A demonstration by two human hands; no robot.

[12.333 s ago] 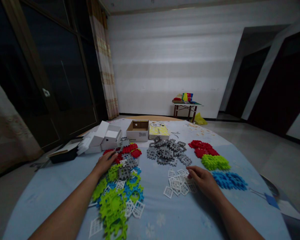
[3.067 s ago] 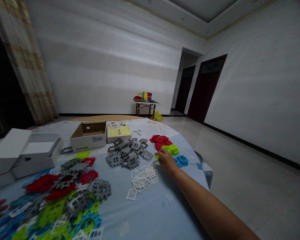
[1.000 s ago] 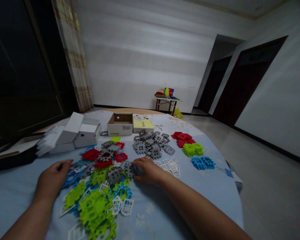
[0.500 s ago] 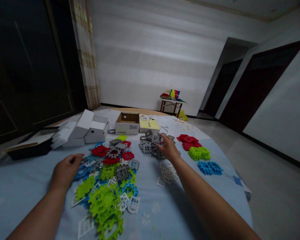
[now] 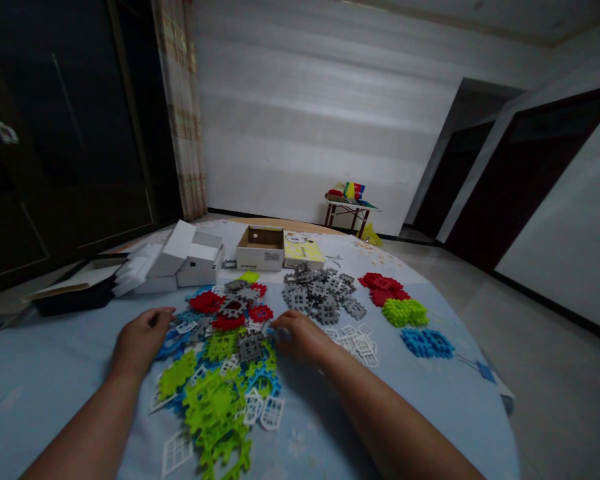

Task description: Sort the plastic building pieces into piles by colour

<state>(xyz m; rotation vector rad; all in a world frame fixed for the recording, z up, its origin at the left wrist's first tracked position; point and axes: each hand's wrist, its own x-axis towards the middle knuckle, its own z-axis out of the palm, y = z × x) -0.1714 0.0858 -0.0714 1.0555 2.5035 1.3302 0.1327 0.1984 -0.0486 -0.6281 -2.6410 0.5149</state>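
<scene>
A mixed pile of flat, notched plastic building pieces lies before me, with green pieces (image 5: 213, 400), red pieces (image 5: 207, 302), grey pieces (image 5: 251, 347) and blue ones among white window-like pieces (image 5: 271, 413). At its left edge rests my left hand (image 5: 140, 337), fingers curled; whatever may be under them is hidden. My right hand (image 5: 303, 337) reaches to the pile's right edge, fingers bent down onto a grey piece there, mostly covered by the hand. Beyond it is a heap of grey building pieces (image 5: 325, 293). White window pieces (image 5: 357, 343) lie right of that wrist.
Separate groups of red pieces (image 5: 384, 289), green pieces (image 5: 405, 312) and blue pieces (image 5: 427, 342) lie along the right. At the back stand an open cardboard box (image 5: 260, 257), a yellow lid (image 5: 304, 252), white boxes (image 5: 197, 270) and a black box (image 5: 75, 300).
My right hand has moved from the grey heap toward me and left, to the mixed pile's right edge. The grey heap now shows fully. My left hand stays in place.
</scene>
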